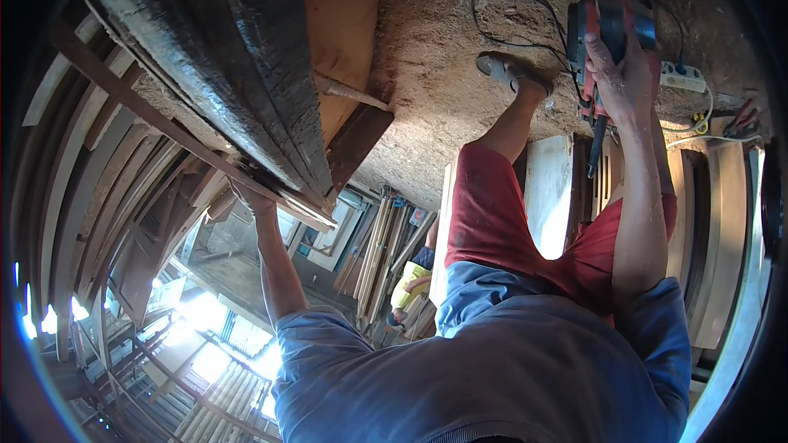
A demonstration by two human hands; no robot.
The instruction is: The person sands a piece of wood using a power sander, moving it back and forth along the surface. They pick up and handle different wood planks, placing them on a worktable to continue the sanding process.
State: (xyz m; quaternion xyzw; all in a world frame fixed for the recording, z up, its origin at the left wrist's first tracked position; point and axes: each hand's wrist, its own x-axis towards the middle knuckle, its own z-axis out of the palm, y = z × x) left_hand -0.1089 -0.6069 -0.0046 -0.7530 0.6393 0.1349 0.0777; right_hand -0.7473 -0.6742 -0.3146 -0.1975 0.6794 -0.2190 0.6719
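My right hand (620, 78) is wrapped around a red and black corded power tool (603, 20), shaped like an electric hand planer, with a dark knob at its far end. On the left side my left arm reaches out, and my left hand (256, 197) grips the edge of a long thin wooden board (164, 123). Its fingers are partly hidden by the wood. Beside that board lies a thick, dark, worn timber (222, 57). A brown wooden panel (345, 25) stands to the right of the timber.
Sawdust covers the floor (443, 74). A black cord (501, 37) loops near my sandalled foot (513, 71). A white power strip (681, 78) lies at the right. Stacked planks (82, 139) fill the left, and more boards (722, 238) stand right. A person in yellow (410, 283) bends farther off.
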